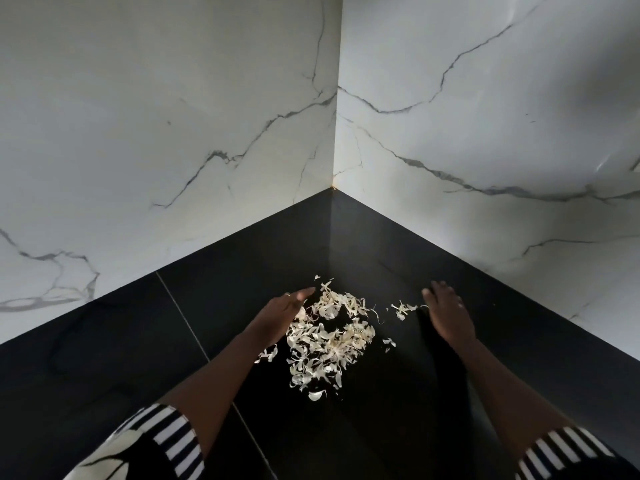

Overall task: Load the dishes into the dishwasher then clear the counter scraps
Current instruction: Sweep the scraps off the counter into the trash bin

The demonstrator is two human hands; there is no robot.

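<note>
"Scraps (pixel 325 341) first — where are they, and which way does the heap run?"

"They lie on the black counter (pixel 381 427), in the corner where the two white veined walls (pixel 173 133) meet. The pale, papery peelings make one loose heap whose long axis runs from you toward the corner. A small tuft (pixel 401 308) lies apart to the right. A few stray flakes sit at the near end and by your left wrist."

"And my hands?"

"Your left hand (pixel 284 317) stands on its edge at the heap's left side, palm turned to the peelings. Its fingers are straight and together, pointing away from you. It touches the outermost flakes and grips nothing. Your right hand (pixel 446 313) is palm down, to the right of the heap, fingers straight and loosely spread — its fingertips just beside the small tuft. It holds nothing; whether it rests on the counter or hovers above it, I cannot tell."

"Anything else?"

"Striped sleeves (pixel 173 434) end at both forearms, and a thin seam (pixel 194 337) crosses the counter, passing under your left arm."
</note>
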